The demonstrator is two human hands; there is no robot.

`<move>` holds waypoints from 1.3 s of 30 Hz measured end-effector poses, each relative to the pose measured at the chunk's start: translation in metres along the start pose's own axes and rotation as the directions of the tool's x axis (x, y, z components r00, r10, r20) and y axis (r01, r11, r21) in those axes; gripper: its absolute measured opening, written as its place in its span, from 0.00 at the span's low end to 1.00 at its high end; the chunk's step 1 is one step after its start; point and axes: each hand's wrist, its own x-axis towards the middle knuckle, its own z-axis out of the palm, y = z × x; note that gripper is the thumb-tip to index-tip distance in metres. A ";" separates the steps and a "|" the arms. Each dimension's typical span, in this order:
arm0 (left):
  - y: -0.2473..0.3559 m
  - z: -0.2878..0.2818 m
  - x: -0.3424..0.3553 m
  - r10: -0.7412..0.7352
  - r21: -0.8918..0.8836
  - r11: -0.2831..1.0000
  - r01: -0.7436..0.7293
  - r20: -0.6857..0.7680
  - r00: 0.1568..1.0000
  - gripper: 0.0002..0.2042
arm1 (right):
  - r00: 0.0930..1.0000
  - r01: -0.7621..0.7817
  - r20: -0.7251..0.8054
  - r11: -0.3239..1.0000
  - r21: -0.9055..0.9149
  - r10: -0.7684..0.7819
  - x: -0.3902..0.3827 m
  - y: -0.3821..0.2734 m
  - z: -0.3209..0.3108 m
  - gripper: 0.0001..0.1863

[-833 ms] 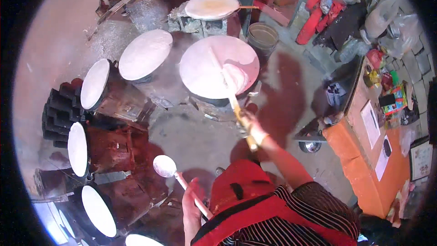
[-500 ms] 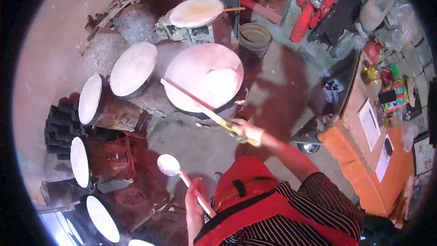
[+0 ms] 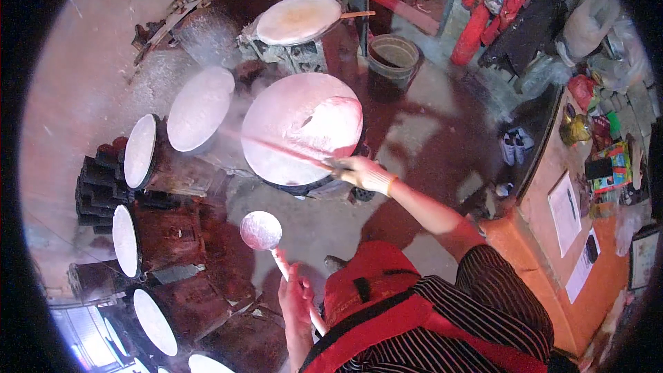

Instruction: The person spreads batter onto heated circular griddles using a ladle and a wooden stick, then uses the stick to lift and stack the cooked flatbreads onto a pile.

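My left hand (image 3: pixel 295 297) is closed around the handle of a ladle (image 3: pixel 261 230), its round whitish bowl raised over the floor in front of me. In a pale work glove, my right hand (image 3: pixel 362 174) grips a long wooden stick (image 3: pixel 286 150), which reaches leftward across a large round griddle (image 3: pixel 273 107). Motion blurs the stick's far end, so I cannot tell whether it touches the surface. A bright white patch (image 3: pixel 335 124) with an uneven edge covers the griddle's right side; whether it is batter or a thin sheet is unclear.
More round pale griddles (image 3: pixel 200 108) on barrel stoves curve along the left, beside stacked black briquettes (image 3: pixel 97 190). Behind, a round disc (image 3: pixel 300 18) rests on blocks. A bucket (image 3: pixel 392 55) stands right of the griddle. An orange-sided table (image 3: pixel 514 242) with papers is at right.
My right hand has moved up and slightly left, and the stick has swept up over the griddle. A darker gap shows in the white patch. My left hand still holds the ladle.
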 end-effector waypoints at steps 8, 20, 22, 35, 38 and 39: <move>0.024 0.008 0.009 0.058 0.004 0.998 -0.059 0.116 0.992 0.12 | 0.832 -0.188 -0.346 0.807 0.560 0.434 -0.023 0.047 0.038 0.19; 0.036 -0.014 0.024 -0.080 0.035 0.997 0.073 0.241 0.967 0.10 | 0.853 -0.070 -0.373 0.788 0.612 0.365 -0.019 0.048 0.015 0.20; 0.038 -0.010 0.029 -0.108 0.027 0.994 0.105 0.286 0.952 0.11 | 0.750 0.018 -0.548 0.816 0.577 0.371 -0.005 0.049 -0.013 0.19; 0.088 0.055 0.184 0.023 0.250 0.960 -0.127 0.381 0.924 0.04 | 0.701 -0.174 -0.488 0.788 0.590 0.520 -0.102 0.015 0.015 0.18; 0.070 0.083 0.213 -0.045 0.125 0.992 0.000 0.356 0.933 0.02 | 0.795 -0.219 -0.294 0.702 0.678 0.531 -0.093 0.009 0.047 0.19; 0.067 0.106 0.198 -0.034 0.110 0.994 -0.006 0.354 0.935 0.02 | 0.790 -0.291 -0.194 0.634 0.716 0.581 -0.089 0.017 0.057 0.21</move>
